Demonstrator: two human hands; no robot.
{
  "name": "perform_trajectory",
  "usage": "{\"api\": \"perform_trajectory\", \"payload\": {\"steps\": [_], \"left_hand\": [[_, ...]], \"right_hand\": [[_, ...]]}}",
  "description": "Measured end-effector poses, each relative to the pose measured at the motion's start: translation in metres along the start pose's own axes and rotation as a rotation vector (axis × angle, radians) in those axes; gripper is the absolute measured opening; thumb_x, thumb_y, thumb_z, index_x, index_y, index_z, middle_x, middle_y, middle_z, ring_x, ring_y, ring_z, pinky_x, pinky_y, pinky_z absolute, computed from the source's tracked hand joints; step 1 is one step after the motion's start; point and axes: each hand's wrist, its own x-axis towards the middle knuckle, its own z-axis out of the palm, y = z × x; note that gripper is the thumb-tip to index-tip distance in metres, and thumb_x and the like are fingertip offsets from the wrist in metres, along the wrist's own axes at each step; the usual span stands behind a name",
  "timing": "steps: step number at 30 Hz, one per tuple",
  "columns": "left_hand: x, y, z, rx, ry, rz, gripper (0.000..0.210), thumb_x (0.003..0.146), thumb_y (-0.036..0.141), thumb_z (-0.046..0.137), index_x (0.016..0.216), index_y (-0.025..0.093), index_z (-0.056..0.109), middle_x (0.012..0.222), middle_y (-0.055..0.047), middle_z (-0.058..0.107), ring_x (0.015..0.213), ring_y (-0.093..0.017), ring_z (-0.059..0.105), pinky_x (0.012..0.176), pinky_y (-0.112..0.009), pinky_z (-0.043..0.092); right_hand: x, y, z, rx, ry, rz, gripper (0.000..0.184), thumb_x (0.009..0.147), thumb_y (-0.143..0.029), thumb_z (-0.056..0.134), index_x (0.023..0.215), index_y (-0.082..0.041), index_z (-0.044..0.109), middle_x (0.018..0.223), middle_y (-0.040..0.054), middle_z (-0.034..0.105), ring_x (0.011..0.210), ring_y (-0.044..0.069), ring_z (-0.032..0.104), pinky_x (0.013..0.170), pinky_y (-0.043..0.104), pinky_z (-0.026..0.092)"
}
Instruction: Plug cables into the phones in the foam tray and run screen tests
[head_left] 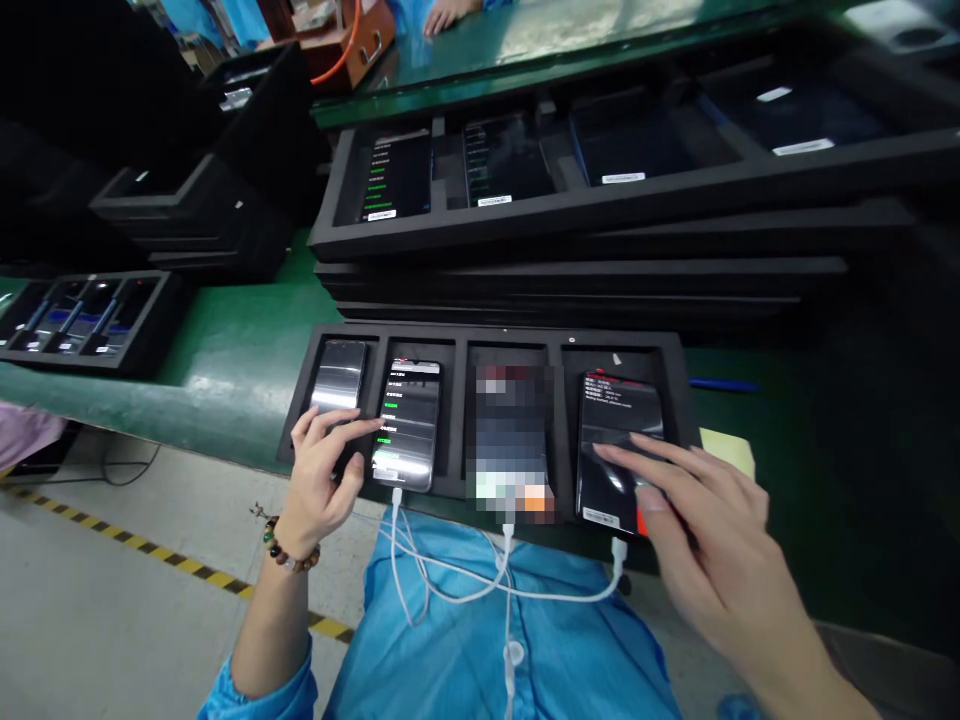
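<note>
Head view: the right grip [712, 510] is bare and loosely spread, pinching nothing, its fingers slanting over the glossy glass of the rightmost phone [596, 475]; whether the fingertips press the screen, I cannot tell. Its thumb curves by the phone's lower right corner, beside a small red patch. The left grip [324, 485] is spread too, index finger stretched to the left edge of the second phone [412, 430], whose dark screen carries white and green lines of text; contact is unclear. That hand partly covers the leftmost phone [339, 372], a smooth, rounded rectangle.

All lie face up in separate rectangular wells of a matte black tray [459, 410], along with a third phone [510, 430] blurred by pixelation. Slim, smooth white cables [562, 598] run to the lower ends of the second, third and rightmost phones, looping over crinkled blue clothing [480, 650]. Round, polished beads form a bracelet [289, 555] on the left wrist.

Beyond the tray, similar dark, thick-walled trays [525, 225] are stacked, the top one holding more phones. Green, slightly shiny tabletop [247, 330] shows to the left.
</note>
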Motion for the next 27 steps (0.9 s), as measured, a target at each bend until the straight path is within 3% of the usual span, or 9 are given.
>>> {"api": "perform_trajectory", "payload": {"steps": [5,9,12,18,22,27], "left_hand": [[-0.01,-0.021,-0.01,0.051,0.24,-0.226,0.034,0.11,0.035,0.047,0.129,0.022,0.073,0.129,-0.011,0.079,0.124,-0.028,0.07,0.126,-0.052,0.038],[-0.014,-0.039,-0.008,0.018,0.341,-0.466,0.04,0.108,0.049,0.054,0.127,0.02,0.073,0.127,-0.014,0.078,0.122,-0.03,0.07,0.113,-0.047,0.05],[-0.011,-0.047,-0.001,-0.105,0.417,-0.565,0.045,0.105,0.056,0.057,0.126,0.018,0.072,0.131,-0.015,0.076,0.124,-0.03,0.07,0.109,-0.043,0.054],[0.002,-0.052,0.015,-0.176,0.518,-0.65,0.047,0.102,0.059,0.059,0.117,0.017,0.074,0.116,-0.013,0.08,0.109,-0.028,0.074,0.101,-0.041,0.057],[0.006,-0.048,0.022,-0.131,0.618,-0.681,0.045,0.104,0.057,0.054,0.11,0.017,0.076,0.113,-0.012,0.08,0.109,-0.029,0.073,0.104,-0.044,0.055],[0.005,-0.047,0.024,-0.138,0.646,-0.677,0.044,0.104,0.055,0.052,0.105,0.018,0.076,0.115,-0.013,0.082,0.114,-0.03,0.075,0.105,-0.044,0.056]], "right_hand": [[0.002,0.021,-0.004,0.063,0.103,0.153,0.034,0.111,-0.04,0.051,0.138,-0.041,0.071,0.132,0.0072,0.077,0.132,0.043,0.068,0.106,0.072,0.052],[0.004,0.035,0.002,0.073,0.132,0.264,0.035,0.111,-0.046,0.052,0.14,-0.039,0.07,0.14,0.0109,0.073,0.138,0.045,0.064,0.109,0.073,0.054],[0.005,0.037,0.007,0.069,0.134,0.329,0.04,0.112,-0.052,0.05,0.142,-0.035,0.068,0.142,0.0132,0.071,0.137,0.044,0.064,0.11,0.07,0.054],[0.011,0.037,0.01,-0.075,0.134,0.206,0.047,0.114,-0.052,0.044,0.146,-0.024,0.063,0.14,0.0163,0.071,0.14,0.041,0.061,0.115,0.066,0.049],[0.036,0.052,0.013,-0.081,0.104,0.155,0.047,0.115,-0.049,0.041,0.15,-0.023,0.062,0.146,0.016,0.069,0.145,0.039,0.056,0.118,0.062,0.047],[0.074,0.071,0.022,-0.149,0.123,0.149,0.047,0.115,-0.051,0.039,0.134,-0.024,0.073,0.126,0.013,0.079,0.128,0.039,0.06,0.109,0.064,0.047]]}}
